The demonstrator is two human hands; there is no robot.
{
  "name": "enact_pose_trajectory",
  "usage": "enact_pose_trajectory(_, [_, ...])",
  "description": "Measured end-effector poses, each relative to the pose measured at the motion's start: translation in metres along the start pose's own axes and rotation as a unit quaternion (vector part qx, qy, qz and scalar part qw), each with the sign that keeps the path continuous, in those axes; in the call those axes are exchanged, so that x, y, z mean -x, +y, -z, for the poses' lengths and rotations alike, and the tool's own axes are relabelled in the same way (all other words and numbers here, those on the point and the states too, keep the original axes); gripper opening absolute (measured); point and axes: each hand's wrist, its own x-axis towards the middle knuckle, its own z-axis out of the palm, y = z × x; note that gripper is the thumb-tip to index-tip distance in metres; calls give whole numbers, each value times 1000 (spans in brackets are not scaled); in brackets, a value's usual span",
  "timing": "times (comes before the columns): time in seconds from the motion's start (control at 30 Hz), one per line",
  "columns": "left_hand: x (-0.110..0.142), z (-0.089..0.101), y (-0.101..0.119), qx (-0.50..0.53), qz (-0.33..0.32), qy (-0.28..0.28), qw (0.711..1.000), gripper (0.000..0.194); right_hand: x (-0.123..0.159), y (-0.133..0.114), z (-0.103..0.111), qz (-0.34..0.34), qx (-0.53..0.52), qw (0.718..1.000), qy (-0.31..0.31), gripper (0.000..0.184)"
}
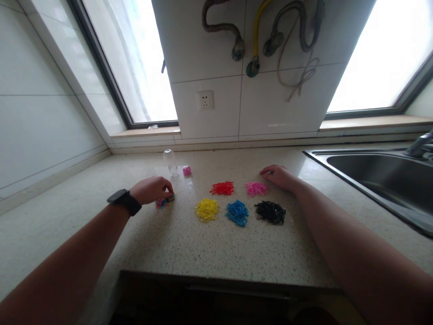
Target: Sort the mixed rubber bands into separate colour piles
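My left hand, with a dark watch on the wrist, is at a small mixed heap of coloured rubber bands. Its thumb and forefinger pinch at the heap's right end, and the hand hides part of it. My right hand lies on the counter with its fingers stretched out, just behind and right of a pink pile of rubber bands. Sorted by colour beside it are a red pile, a yellow pile, a blue pile and a black pile.
A clear glass or plastic bottle stands behind my left hand, with a small pink object beside it. A steel sink is set into the speckled counter at the right. The counter's front edge runs below the piles.
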Motion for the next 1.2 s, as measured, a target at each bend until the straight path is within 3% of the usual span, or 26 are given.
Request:
enact_pose_trajectory(0.3, [2,8,14,49,-27,24,998,38,0,-1,0,-6,-2,1000,-4,27])
enact_pose_trajectory(0.77, [25,18,102,211,-144,14,967,39,-1,0,-1,-1,7,1000,-2,28])
enact_pose_trajectory(0.93, [29,19,106,203,-154,6,967,37,0,-2,0,0,11,1000,0,28])
enact_pose_trajectory(1.2, [20,11,94,37,-131,-25,990,31,-2,1,-2,-7,8,1000,-2,28])
